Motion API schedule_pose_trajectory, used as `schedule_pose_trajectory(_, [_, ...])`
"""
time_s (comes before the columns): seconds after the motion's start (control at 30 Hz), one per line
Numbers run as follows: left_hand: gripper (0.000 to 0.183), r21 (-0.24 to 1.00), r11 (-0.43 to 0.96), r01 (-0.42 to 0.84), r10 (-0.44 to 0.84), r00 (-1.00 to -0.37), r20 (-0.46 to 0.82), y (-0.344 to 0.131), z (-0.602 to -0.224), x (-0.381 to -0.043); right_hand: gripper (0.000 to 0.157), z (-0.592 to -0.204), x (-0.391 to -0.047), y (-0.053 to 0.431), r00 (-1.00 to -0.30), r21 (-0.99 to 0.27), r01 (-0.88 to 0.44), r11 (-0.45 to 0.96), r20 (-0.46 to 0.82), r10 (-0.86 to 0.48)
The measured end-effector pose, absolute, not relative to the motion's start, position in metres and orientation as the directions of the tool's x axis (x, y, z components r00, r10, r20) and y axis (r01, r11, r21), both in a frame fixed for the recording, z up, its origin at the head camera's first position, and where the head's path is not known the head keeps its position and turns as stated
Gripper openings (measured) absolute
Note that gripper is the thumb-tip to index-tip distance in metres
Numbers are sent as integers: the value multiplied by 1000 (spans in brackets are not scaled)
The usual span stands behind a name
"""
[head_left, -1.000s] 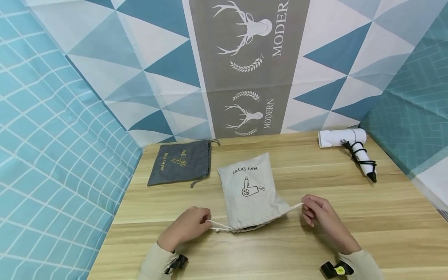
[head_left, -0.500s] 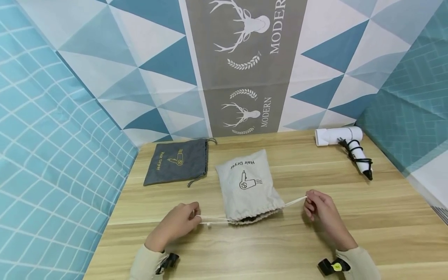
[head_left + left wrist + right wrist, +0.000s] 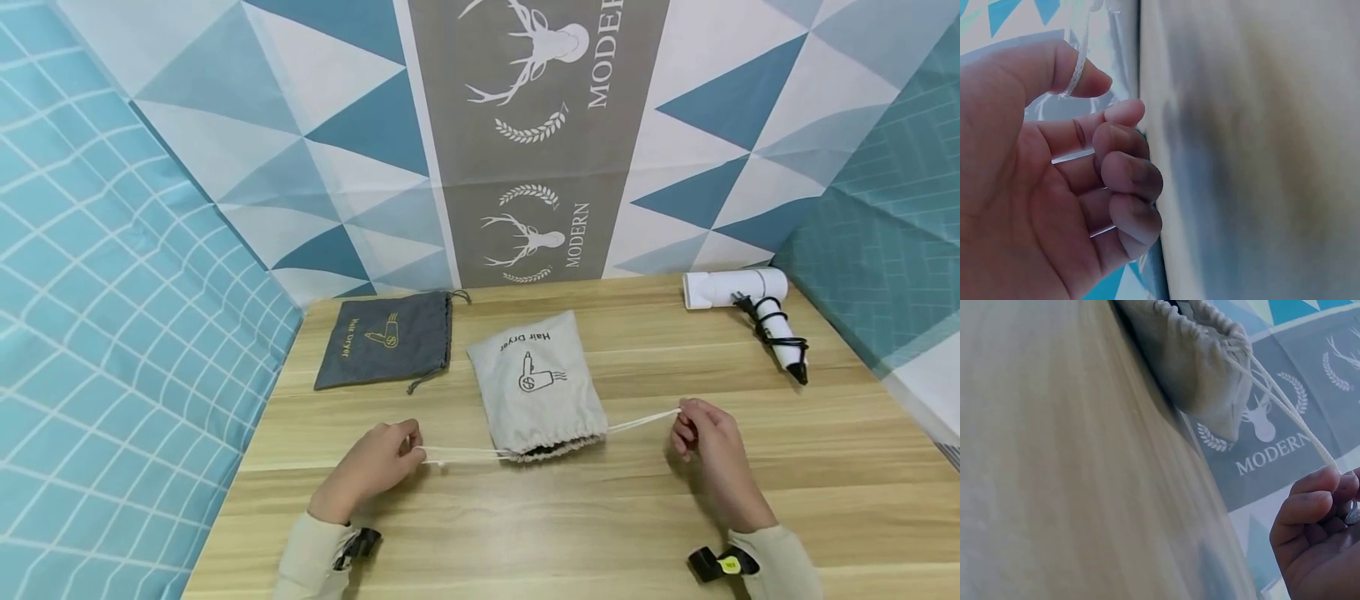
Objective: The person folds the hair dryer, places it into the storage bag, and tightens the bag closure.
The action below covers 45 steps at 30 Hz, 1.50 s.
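Observation:
A cream cloth drawstring bag (image 3: 542, 392) printed "Hair Dryer" lies on the wooden table, its gathered mouth facing the person and partly agape. To its left, my left hand (image 3: 372, 468) holds one white drawstring (image 3: 468, 451), stretched out from the mouth. The left wrist view has that cord looped over the thumb (image 3: 1054, 65), with the other fingers curled. On the opposite side, my right hand (image 3: 717, 457) pinches the second drawstring (image 3: 1294, 415) between thumb and fingertips, both strands taut. The bag's contents are hidden; only darkness shows inside the mouth.
A dark grey drawstring bag (image 3: 386, 340) with yellow "Hair Dryer" print lies flat at the back left. At the back right rests a white hair dryer (image 3: 735, 288), its black cord (image 3: 772, 337) wound round the handle. Patterned cloth walls (image 3: 525, 150) border the wooden table (image 3: 540, 533).
My hands have moved apart, drawing both drawstrings longer out of the cream bag. Its mouth has gathered narrower and its front right corner has pulled in.

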<state>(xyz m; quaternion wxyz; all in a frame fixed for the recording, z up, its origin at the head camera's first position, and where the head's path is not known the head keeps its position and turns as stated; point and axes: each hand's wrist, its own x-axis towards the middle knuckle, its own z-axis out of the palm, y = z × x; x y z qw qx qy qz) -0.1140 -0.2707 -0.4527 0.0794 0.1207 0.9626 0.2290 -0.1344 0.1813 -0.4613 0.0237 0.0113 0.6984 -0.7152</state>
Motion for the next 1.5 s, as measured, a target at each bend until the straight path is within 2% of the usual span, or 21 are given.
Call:
schedule_pose_trajectory(0.2, [9,460,873,161,223,-971,-82,-277,-444,-114,40,-455,-134,190,-999,-998,44,-43,-44,-11])
schedule_pose_trajectory(0.43, [8,469,876,110,181,-978,-108,-288,-444,-111,43,-459,-134,204,-1000,-999,19,35,-19,9])
schedule_pose_trajectory(0.7, [10,463,880,103,154,-985,-73,-301,-446,-114,48,-468,-136,219,-995,-943,47,328,-16,98])
schedule_pose_trajectory(1.0, [10,490,870,53,124,-986,-114,-314,-453,-113,51,-470,-135,231,-982,-843,74,532,32,187])
schedule_pose_trajectory(1.3, [11,430,900,75,130,-986,-100,-308,-461,-119,51,-470,-135,230,-950,-845,152,513,19,312])
schedule_pose_trajectory(1.5, [10,428,895,126,179,-980,-87,-295,-457,-110,44,-475,-139,218,-974,-875,64,481,49,219])
